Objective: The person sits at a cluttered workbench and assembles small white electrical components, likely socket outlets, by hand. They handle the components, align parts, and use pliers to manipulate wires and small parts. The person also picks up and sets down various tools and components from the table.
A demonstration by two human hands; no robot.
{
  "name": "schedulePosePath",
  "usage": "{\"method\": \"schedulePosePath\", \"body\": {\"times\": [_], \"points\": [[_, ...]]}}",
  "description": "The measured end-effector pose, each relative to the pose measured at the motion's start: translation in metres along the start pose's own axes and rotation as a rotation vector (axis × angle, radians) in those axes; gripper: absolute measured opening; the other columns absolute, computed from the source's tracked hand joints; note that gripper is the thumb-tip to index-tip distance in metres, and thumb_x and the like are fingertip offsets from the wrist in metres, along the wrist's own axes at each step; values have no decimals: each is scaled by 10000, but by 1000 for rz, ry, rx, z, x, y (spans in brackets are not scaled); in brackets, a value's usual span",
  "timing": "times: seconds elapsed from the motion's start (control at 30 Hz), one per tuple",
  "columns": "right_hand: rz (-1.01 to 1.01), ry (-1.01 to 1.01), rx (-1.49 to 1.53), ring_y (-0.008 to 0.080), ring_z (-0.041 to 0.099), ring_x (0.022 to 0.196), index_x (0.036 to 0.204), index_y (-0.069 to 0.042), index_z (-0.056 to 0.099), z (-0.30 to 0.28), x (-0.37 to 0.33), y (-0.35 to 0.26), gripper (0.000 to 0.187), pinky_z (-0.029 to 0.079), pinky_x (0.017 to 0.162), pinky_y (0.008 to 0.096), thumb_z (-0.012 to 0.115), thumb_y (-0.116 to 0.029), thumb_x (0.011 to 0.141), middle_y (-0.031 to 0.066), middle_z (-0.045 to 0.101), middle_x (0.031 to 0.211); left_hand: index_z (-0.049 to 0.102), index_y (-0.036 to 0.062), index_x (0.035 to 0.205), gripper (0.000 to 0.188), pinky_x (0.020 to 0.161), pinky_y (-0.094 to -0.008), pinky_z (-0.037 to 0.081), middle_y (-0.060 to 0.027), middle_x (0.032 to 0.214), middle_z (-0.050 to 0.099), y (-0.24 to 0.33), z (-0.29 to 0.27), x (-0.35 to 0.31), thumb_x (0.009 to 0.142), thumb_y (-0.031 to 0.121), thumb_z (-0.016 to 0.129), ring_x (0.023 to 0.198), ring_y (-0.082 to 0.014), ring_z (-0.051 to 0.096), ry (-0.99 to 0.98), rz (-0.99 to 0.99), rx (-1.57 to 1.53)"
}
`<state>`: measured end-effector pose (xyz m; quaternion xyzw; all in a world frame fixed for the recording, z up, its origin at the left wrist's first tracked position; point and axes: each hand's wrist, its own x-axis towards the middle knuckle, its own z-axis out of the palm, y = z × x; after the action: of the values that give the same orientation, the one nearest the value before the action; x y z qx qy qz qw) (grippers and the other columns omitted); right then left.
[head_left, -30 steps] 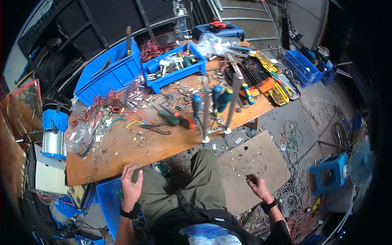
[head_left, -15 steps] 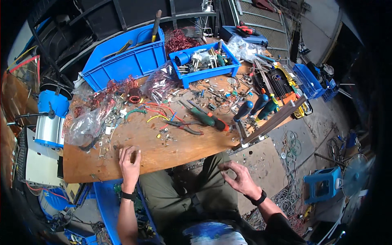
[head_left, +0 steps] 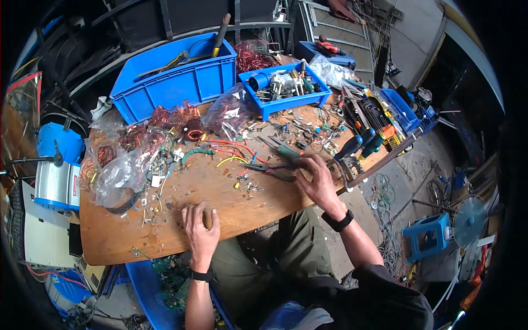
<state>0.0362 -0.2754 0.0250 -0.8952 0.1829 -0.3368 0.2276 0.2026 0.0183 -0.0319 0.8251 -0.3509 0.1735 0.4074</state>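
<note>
My left hand [head_left: 201, 230] rests at the front edge of the wooden table [head_left: 143, 245], fingers loosely bent, thumb apart, nothing seen in it. My right hand [head_left: 319, 186] reaches over the table, its fingers spread and curved above the tool handles. Just left of its fingers lie dark-handled pliers [head_left: 279, 174] and a screwdriver with a green handle [head_left: 287, 152]. The fingers partly cover these tools, and I cannot tell whether they touch them. Right of that hand, a blue-handled screwdriver [head_left: 350, 147] stands upright in a metal holder [head_left: 352, 167].
A large blue bin [head_left: 176, 85] and a low blue tray [head_left: 291, 103] of metal parts stand at the back. Copper coils [head_left: 193, 133], a clear plastic bag [head_left: 118, 179] and coloured wires [head_left: 231, 160] litter the left and middle. A blue stool [head_left: 426, 237] stands on the floor right.
My right hand has moved forward from above my lap to the tools on the table. My left hand has shifted right along the front edge. The whole view has turned slightly.
</note>
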Motion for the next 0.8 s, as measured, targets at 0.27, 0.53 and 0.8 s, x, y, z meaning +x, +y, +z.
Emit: {"method": "schedulePosePath", "body": {"times": [0.27,0.53,0.8], "points": [[-28,-149,-17,384,632,1109,1157,-6,678,35,34,-16,296,508,964,452,724,-150,903,178,665,1142,658,12,1079,229,977,-502,473,-188,1063,648,-4,0,0,888,117,727,1053,-404,584,10,27,-35],[-116,-235,73,434,676,1028,1174,-16,678,86,95,-50,343,542,888,493,743,-220,907,223,709,1087,650,31,1086,217,981,-487,462,-169,1053,644,-6,0,-1,893,110,712,1041,-380,581,19,33,-35],[-6,-335,-216,468,618,1189,1483,-52,433,149,151,-39,784,504,1009,509,786,-377,862,305,641,1266,661,39,1090,239,938,-483,482,-160,1031,641,-12,4,-1,862,94,708,1014,-383,574,67,55,-23]]}}
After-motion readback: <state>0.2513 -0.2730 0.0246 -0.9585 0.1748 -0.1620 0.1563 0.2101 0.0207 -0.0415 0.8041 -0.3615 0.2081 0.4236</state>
